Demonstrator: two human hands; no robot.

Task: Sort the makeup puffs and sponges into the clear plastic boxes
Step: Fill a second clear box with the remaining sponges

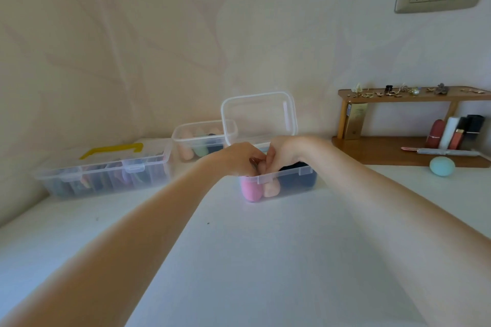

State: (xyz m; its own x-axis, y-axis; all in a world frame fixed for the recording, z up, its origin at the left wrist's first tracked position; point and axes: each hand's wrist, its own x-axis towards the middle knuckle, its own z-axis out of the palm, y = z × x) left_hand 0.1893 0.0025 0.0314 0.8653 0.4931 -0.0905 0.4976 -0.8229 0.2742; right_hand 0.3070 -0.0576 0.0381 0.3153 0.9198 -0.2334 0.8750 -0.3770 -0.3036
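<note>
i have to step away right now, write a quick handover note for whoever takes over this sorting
Left hand and right hand: both over the near open box, fingers curled together; something small seems pinched between them, too hidden to name.
Near open box: lid up, holds a pink sponge, a peach sponge and dark items.
Rear open box: peach, green and dark sponges inside.
Handled case on the left: latched shut.
Done: most pieces appear boxed.
Left: blue egg sponge sits loose on the table by the wooden shelf; box it, then close the lids.
</note>
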